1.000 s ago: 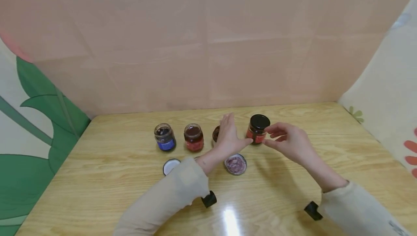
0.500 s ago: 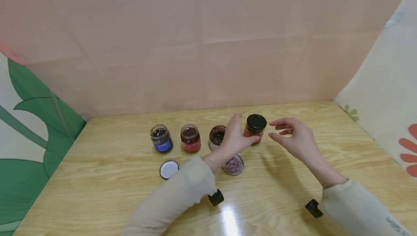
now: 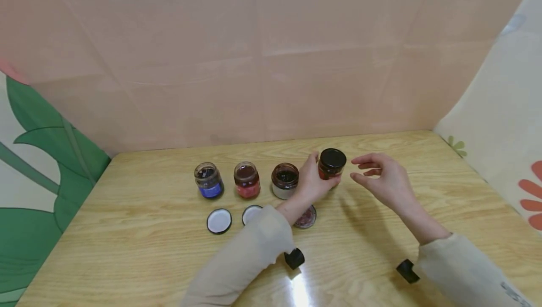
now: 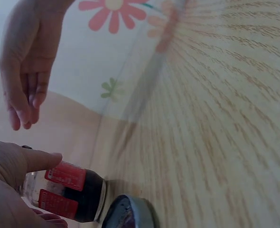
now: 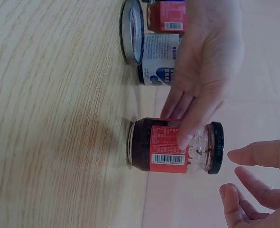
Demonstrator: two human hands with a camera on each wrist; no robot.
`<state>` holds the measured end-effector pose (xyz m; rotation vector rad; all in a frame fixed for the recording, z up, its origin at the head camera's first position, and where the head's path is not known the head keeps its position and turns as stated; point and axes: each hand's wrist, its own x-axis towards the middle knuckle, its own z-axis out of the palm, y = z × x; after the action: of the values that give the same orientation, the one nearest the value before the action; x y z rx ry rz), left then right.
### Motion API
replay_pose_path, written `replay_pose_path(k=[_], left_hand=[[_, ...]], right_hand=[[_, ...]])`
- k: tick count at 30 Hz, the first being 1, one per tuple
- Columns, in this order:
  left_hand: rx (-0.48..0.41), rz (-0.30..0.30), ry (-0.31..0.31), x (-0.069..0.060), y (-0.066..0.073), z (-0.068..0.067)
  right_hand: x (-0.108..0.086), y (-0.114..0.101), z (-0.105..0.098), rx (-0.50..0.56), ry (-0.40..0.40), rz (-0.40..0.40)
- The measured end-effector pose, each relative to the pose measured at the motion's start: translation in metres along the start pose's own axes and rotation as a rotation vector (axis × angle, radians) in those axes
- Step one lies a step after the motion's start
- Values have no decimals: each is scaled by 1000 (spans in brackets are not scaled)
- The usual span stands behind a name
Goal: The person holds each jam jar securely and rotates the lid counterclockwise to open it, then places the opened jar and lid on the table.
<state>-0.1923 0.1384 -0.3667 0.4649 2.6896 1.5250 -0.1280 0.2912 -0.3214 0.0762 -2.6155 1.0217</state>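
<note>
A glass jar (image 3: 332, 162) with a black lid and red label stands upright on the table at the right end of a row of jars. My left hand (image 3: 312, 185) grips it from the left; in the right wrist view the thumb lies on the label (image 5: 168, 145) and the fingers go behind the glass. To the right of the jar, my right hand (image 3: 386, 177) hovers with bent fingers, apart from it and holding nothing. In the left wrist view the jar (image 4: 66, 190) has dark contents low inside, and the right hand (image 4: 31, 71) hangs above it.
Three jars without lids stand leftward: one blue-labelled (image 3: 209, 182), one red-labelled (image 3: 247, 181), one white-labelled (image 3: 284, 182). In front lie upturned lids: two white inside (image 3: 219, 221) (image 3: 251, 214) and a stained lid (image 3: 306, 217), partly behind my left arm. A pinkish backdrop (image 3: 262, 62) rises behind the table.
My left hand has moved right from in front of the white-labelled jar and closed around the black-lidded jar. My right hand has drawn slightly away from that jar.
</note>
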Motion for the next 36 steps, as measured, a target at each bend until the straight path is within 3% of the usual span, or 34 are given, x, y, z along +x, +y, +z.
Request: replay_pose_path(k=[7, 20, 28, 36], left_hand=[[-2, -58, -22, -1, -1, 4], [74, 34, 7, -1, -8, 10], [135, 64, -21, -4, -7, 6], [117, 58, -58, -9, -7, 5]], right_hand=[[0, -1, 1, 5, 2, -5], [-3, -3, 3, 18, -1, 23], [-5, -3, 5, 52, 44, 20], [-9, 1, 3, 19, 47, 46]])
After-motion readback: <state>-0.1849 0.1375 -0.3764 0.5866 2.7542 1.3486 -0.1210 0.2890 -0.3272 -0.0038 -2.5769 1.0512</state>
